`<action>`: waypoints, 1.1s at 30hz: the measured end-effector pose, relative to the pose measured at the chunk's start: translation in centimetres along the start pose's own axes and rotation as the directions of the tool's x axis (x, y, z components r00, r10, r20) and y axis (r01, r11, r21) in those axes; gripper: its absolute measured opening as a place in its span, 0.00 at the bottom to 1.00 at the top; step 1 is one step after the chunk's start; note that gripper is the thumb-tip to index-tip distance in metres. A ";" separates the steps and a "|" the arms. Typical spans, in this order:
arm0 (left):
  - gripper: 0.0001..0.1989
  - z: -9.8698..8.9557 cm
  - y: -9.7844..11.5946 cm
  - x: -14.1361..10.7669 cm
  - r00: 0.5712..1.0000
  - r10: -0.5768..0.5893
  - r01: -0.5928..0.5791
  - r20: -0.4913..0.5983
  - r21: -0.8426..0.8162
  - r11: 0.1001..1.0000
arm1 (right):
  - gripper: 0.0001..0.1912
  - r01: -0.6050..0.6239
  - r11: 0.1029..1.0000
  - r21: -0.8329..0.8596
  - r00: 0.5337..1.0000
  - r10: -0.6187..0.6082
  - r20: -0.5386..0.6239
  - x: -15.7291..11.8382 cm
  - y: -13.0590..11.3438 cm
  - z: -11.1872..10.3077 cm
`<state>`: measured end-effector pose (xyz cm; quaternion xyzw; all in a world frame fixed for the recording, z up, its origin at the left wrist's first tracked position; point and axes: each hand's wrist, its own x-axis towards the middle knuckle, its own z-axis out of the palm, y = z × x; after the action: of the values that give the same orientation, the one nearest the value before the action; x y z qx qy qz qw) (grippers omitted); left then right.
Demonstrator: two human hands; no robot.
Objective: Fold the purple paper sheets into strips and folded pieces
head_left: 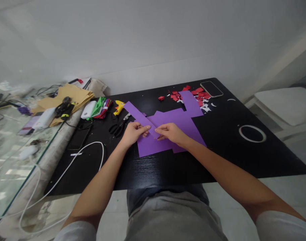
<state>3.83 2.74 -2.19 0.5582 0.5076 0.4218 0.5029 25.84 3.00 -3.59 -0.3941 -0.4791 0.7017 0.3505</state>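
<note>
Left hand (pixel 136 133) and right hand (pixel 171 133), fingers pinched closed, gripping a purple strip (pixel 141 117) that slants toward ten o'clock. Beneath lie purple sheets (pixel 153 147); black-handled scissors (pixel 118 128) rest at nine o'clock.

Both hands (pixel 137 133) (pixel 169 132) pinching, forearms converging

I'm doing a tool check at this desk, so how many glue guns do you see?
1. The yellow glue gun lies on the black table, just beyond the scissors and right of the coloured bundle. The clutter at far left may hide another.
</note>
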 end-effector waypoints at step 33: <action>0.15 2.2 0.6 -1.3 0.999 0.034 -0.035 -0.014 -0.058 0.998 | 0.12 0.144 0.960 -0.241 0.986 -0.160 -0.049 -0.5 -0.2 0.9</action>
<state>5.95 1.22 -1.83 0.5495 0.4885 0.4486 0.5082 25.31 2.32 -3.09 -0.4188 -0.5761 0.5965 0.3700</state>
